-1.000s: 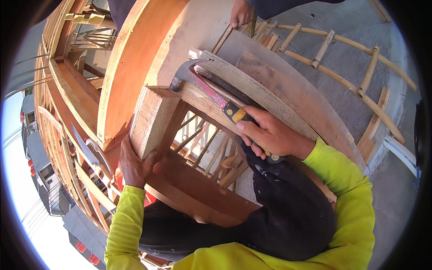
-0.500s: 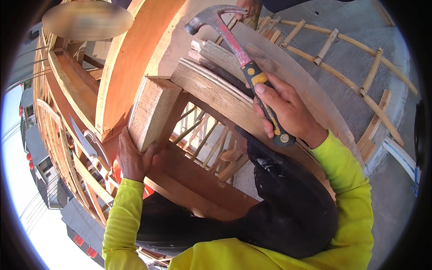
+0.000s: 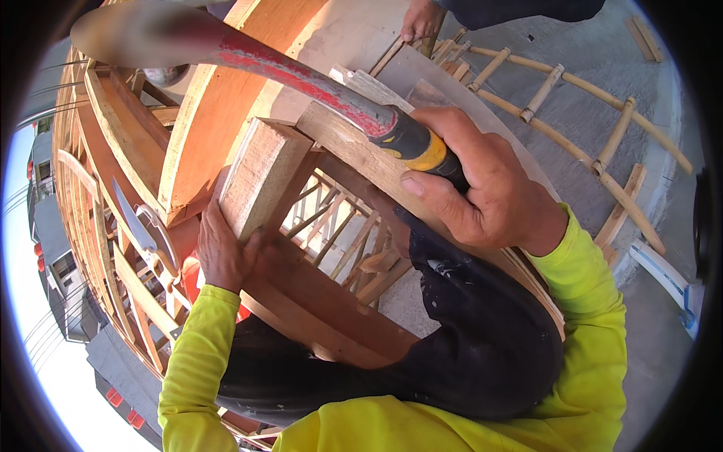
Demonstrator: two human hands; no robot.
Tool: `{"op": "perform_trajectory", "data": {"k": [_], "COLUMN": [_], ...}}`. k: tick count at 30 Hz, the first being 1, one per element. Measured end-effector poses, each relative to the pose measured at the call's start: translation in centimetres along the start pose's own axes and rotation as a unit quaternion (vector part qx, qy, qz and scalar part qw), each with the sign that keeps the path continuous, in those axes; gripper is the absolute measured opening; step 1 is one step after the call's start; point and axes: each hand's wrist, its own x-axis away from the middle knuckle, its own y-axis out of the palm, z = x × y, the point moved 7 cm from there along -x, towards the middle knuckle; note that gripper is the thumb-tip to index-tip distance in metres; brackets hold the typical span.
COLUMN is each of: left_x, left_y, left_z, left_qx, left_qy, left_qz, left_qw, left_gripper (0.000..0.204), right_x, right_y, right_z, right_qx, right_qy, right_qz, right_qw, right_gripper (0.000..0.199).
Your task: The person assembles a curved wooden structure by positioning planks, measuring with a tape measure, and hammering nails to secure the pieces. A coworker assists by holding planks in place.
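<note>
My right hand (image 3: 501, 184) is closed round the black and yellow grip of a hammer (image 3: 316, 87). The hammer is raised close to the camera, its red worn shaft slanting up to the left, and its head is blurred at the top left. At the near end of a short thick wooden block (image 3: 263, 169), my left hand (image 3: 226, 248) grips with the thumb on one side and fingers on the other. The block's far end meets a wooden beam (image 3: 354, 147), which runs to the right below the hammer grip.
A handsaw (image 3: 139, 226) rests among the curved wooden framing at left. An opening between the beams, beside my dark-trousered knee (image 3: 482, 301), shows bamboo poles far below. A bamboo ladder (image 3: 542, 94) lies at upper right. Another person's hand (image 3: 422, 19) holds a stick at the top.
The hammer has come up nearer the camera and its head has swung left. My left hand stays on the block, which looks shifted slightly right in view.
</note>
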Motion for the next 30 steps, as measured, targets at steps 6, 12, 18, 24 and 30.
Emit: {"op": "perform_trajectory", "data": {"k": [6,12,18,24,30], "left_x": [-0.6,-0.4,-1.2,-0.6,-0.4], "left_y": [0.3,0.2,-0.6,0.2,0.0], "left_z": [0.8,0.6,1.4,1.5,0.8], "left_qx": [-0.014,0.005,0.000,0.015,-0.002], "left_qy": [-0.004,0.012,-0.004,-0.012,-0.013], "left_qz": [0.003,0.021,0.050,0.024,0.025], "left_qw": [1.000,1.000,0.999,1.000,1.000], "left_gripper": [0.088,0.083,0.082,0.081,0.081], "right_x": [0.1,-1.9,-1.1,-2.1,-1.5], "right_y": [1.5,2.3,3.4,3.3,2.8], "right_z": [2.4,-3.7,2.2,-2.0,1.2], "right_qx": [0.179,0.072,0.194,0.119,0.192], "right_qy": [0.023,-0.055,0.080,-0.032,0.000], "right_qz": [-0.178,-0.072,-0.204,-0.097,-0.119], "right_qw": [0.967,0.993,0.956,0.988,0.974], "right_gripper": [0.030,0.032,0.035,0.032,0.032]}}
